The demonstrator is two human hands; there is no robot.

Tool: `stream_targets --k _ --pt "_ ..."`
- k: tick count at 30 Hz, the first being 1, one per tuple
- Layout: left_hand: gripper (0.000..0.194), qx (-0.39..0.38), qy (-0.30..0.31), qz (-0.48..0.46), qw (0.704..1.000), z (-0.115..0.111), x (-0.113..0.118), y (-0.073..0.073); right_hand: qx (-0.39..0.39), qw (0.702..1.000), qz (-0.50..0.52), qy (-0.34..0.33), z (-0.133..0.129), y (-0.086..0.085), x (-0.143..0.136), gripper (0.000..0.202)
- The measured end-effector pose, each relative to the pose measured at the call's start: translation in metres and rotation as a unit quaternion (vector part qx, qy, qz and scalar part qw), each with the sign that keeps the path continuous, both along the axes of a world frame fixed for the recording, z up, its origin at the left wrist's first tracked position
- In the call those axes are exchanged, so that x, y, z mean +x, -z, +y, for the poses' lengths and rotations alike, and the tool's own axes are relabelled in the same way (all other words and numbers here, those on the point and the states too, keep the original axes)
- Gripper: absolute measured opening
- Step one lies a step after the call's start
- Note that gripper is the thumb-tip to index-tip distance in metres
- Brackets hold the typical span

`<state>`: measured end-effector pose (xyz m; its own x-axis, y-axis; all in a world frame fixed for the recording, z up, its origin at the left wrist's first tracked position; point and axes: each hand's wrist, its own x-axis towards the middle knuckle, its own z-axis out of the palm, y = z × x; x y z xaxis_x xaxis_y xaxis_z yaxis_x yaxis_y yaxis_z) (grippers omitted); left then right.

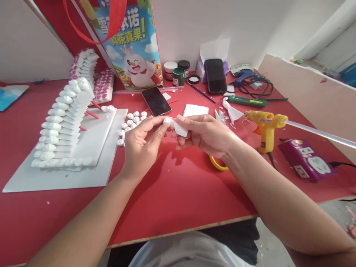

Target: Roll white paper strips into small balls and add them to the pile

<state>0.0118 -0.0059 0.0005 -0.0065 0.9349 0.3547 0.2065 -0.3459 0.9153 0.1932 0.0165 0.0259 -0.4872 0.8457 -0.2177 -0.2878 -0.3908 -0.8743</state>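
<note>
My left hand (141, 144) pinches the rolled end of a white paper piece (167, 121) between thumb and forefinger, and my right hand (207, 135) grips its loose tail, just above the middle of the red surface (169, 204). My widest room lies at six o'clock, where that red runs down to the front edge. Nearby limits: small white rolls (136, 119) at ten o'clock, the white board's (98, 142) edge at nine, white sheets (196, 109) at one, the yellow glue gun (267, 129) at three. The yellow loop (216, 165) at four is probably a scissors handle; my forearm partly hides it.
</note>
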Motion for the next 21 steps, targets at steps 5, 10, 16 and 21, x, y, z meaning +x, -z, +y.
stream_targets --k 5,10,16,21 --pt "0.020 -0.006 -0.012 -0.005 1.000 0.001 0.001 0.000 0.087 0.995 -0.057 0.015 -0.001 0.001 -0.001 0.030" --pt "0.018 0.000 -0.028 -0.004 1.000 -0.001 0.003 0.002 0.169 0.965 -0.174 0.098 -0.007 -0.003 -0.006 0.033" --pt "0.018 0.058 -0.041 0.030 0.997 -0.005 0.007 -0.001 0.231 0.926 -0.249 0.163 -0.020 -0.010 -0.014 0.036" --pt "0.018 0.126 -0.062 0.085 0.986 -0.006 0.007 0.001 0.294 0.897 -0.285 0.165 -0.028 -0.007 -0.018 0.028"
